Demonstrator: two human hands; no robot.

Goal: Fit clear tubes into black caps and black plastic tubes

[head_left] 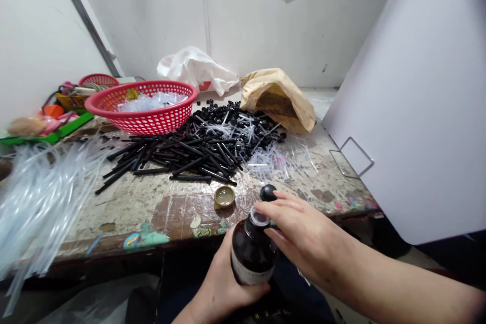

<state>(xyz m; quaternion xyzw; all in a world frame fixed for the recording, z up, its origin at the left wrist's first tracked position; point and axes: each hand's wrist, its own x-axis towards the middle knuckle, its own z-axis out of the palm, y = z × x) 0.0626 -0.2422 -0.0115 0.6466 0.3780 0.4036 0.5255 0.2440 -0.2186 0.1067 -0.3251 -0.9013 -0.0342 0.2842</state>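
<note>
Nearest, at six o'clock, a person's left hand (pixel 224 281) clamps around a dark bottle (pixel 253 250), apparently steadying it; at five o'clock, the right hand (pixel 306 228) brings fingers to its mouth (pixel 259 217), near a black cap (pixel 268 192), grip unclear.

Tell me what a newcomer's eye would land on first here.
Probably the bright red basket, left of centre on the table, with clear plastic pieces in it. Next comes the heap of black tubes spread across the middle of the table. Nearest the camera, at bottom centre, the left hand grips a dark bottle while the right hand is at its neck.
</note>
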